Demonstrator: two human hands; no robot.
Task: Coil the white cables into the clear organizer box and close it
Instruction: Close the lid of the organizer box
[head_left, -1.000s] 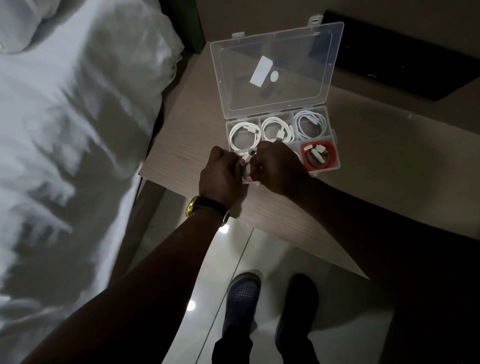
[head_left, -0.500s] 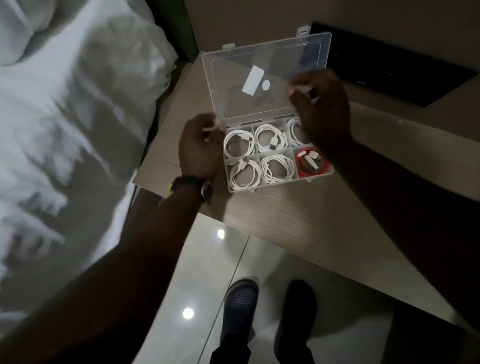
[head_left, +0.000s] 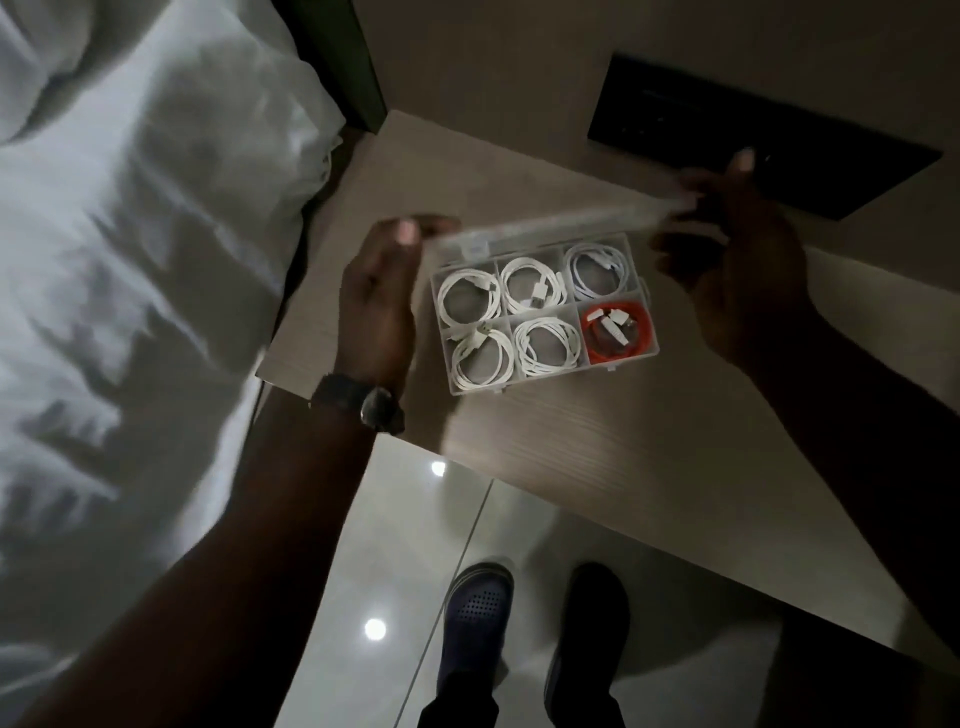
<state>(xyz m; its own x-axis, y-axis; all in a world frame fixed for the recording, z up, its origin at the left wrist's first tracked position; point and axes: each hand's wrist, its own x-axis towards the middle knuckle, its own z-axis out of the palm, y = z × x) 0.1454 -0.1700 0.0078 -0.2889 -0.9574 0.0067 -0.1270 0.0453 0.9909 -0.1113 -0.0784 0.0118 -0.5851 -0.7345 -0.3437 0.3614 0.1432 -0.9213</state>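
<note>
A white bed lay left of the surface, near your two shoes. The clear organizer box sat on the surface with six compartments: five white cables, one red cable. Your left hand and right hand gripped the blurred lid, half-lowered.

Lid motion-blurred, edge-on; right hand grip on it unclear.
</note>
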